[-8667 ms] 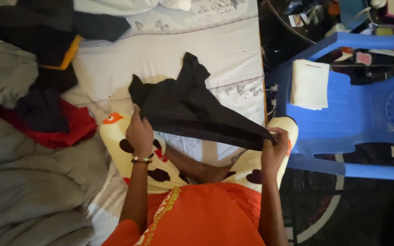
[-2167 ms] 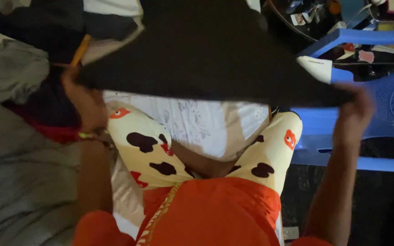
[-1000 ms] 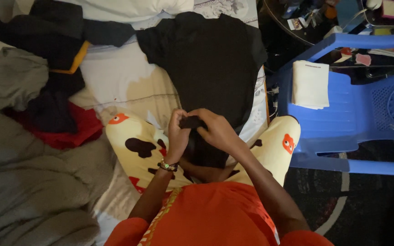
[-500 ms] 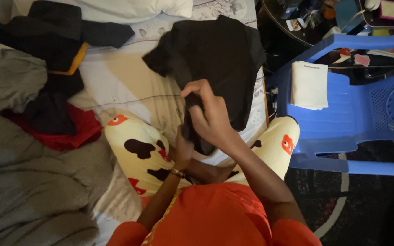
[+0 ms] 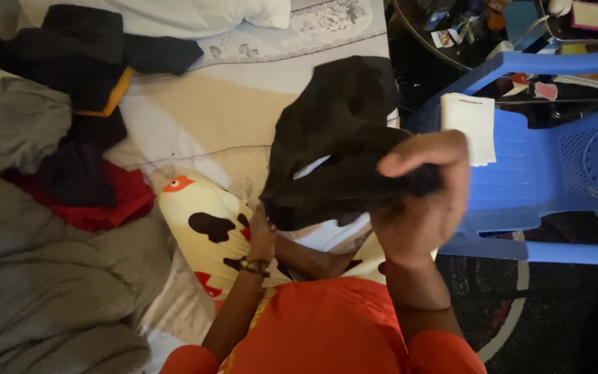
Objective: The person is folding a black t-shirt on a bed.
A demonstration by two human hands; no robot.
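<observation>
While the right hand is gripping a bunched fold of the black garment and lifting it above the lap, the left hand is pinching the garment's lower edge near the knees. Both hands are closing on cloth. Behind it, the bed is carrying a clothes pile, and a blue plastic chair is standing just beside, holding 1 white paper.

A: Any packages, labels or screens?
B: A flat white rectangular paper sheet lies on the blue plastic chair. Behind the chair stands a small pink-and-cream box, too blurred for detail.
</observation>
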